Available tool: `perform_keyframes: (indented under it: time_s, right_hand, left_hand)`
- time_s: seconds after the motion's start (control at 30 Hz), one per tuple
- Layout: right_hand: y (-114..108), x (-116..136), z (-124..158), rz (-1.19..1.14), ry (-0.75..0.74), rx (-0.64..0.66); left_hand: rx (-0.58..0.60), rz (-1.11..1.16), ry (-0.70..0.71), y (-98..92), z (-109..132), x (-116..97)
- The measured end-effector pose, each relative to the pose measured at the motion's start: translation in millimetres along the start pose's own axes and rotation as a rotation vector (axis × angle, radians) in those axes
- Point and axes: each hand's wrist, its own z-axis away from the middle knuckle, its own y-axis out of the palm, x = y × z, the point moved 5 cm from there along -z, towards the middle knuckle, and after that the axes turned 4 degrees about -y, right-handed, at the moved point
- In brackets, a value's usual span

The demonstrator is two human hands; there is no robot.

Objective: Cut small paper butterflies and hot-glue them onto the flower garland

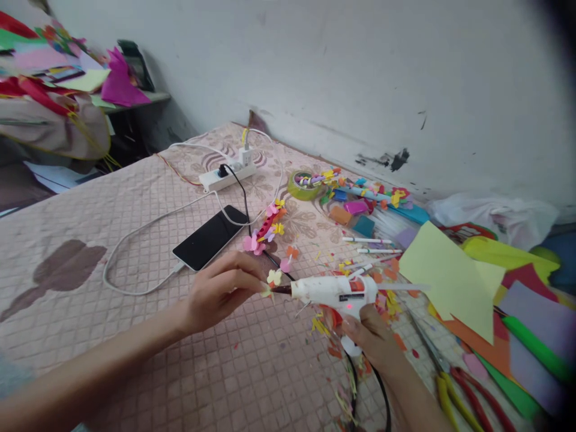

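White glue gun (330,290), R hand (369,336), nozzle (282,289) twd L hand (225,289), axis crosswise

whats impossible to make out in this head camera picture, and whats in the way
All from the head view:
White plastic glue gun: part of its grip, covered by the right hand.
Its small black label: wording too small to read.
Small pale yellow cutout: full shape, partly covered by the left hand.
Yellow tool handle: lower end, cut off by the bottom edge.
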Motion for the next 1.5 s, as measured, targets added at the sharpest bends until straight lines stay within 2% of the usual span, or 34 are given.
perform_keyframes:
  time_s: [0.2,0.37,0.47,0.53,0.73,0.8,0.87,1.1,1.27,1.33,1.43,1.5]
  right_hand:
    - [-1.0,-1.3,-4.3,0.029,-0.029,0.046]
    - [-2.2,-2.9,-8.1,0.141,-0.112,0.158]
    - [-10.3,1.3,-14.1,0.241,-0.184,0.066]
    - [-16.0,8.3,-22.1,0.321,-0.231,-0.027]
    - [-27.8,26.7,-64.7,0.663,-0.436,-0.297]
    - [-29.1,25.3,-76.8,0.776,-0.491,-0.355]
    - [-27.3,22.0,-83.6,0.853,-0.528,-0.346]
    - [-23.4,21.3,-71.2,0.821,-0.589,-0.271]
    - [-27.0,18.8,-60.7,0.863,-0.633,-0.267]
    - [-28.8,18.3,-54.4,0.889,-0.675,-0.316]
    - [-28.1,24.0,-37.5,0.889,-0.764,-0.458]
    - [-20.9,31.1,-25.9,0.846,-0.782,-0.485]
  left_hand:
    - [-0.002,0.004,-0.001,-1.3,0.4,0.7]
    - [-0.023,0.006,-0.039,-2.3,1.1,3.3]
    - [-0.055,0.005,-0.127,-2.0,1.6,7.7]
    - [-0.076,0.051,-0.268,-0.3,3.2,14.3]
    - [0.027,0.473,-0.939,18.9,20.1,41.8]
    - [0.068,0.525,-1.078,21.9,24.9,47.5]
    - [0.123,0.517,-1.168,23.0,28.5,53.1]
    - [0.293,0.435,-1.203,29.8,32.7,73.4]
    - [0.336,0.403,-1.212,40.0,30.5,78.4]
    - [0.329,0.401,-1.207,42.1,29.2,79.3]
    - [0.311,0.418,-1.199,42.6,28.2,81.1]
    - [0.309,0.428,-1.202,42.3,28.2,82.1]
